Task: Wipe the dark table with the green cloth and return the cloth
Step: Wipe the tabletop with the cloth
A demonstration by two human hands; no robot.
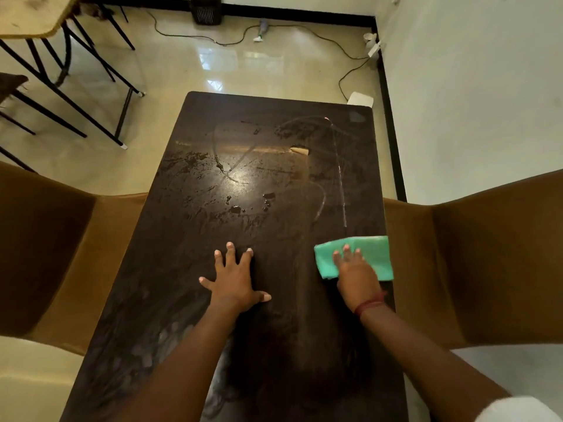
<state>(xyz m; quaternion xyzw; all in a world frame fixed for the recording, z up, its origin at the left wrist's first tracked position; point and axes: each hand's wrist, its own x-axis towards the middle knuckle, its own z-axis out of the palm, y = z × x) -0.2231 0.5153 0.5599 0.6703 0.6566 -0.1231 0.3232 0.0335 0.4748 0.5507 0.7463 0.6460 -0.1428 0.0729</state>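
The dark table (189,239) runs away from me, long and narrow, streaked with wet smears and a few water drops near its middle. A folded green cloth (373,254) lies flat at the table's right edge. My right hand (355,277) presses down on the cloth's near left part, fingers spread over it. My left hand (233,281) rests palm-down on the bare tabletop to the left of the cloth, fingers splayed, holding nothing.
Brown upholstered chairs stand at the left (61,254) and right (475,257) of the table. Black-legged furniture (76,86) is at the far left. Cables (341,47), a black bin (205,9) and a white box (361,99) sit on the shiny floor beyond.
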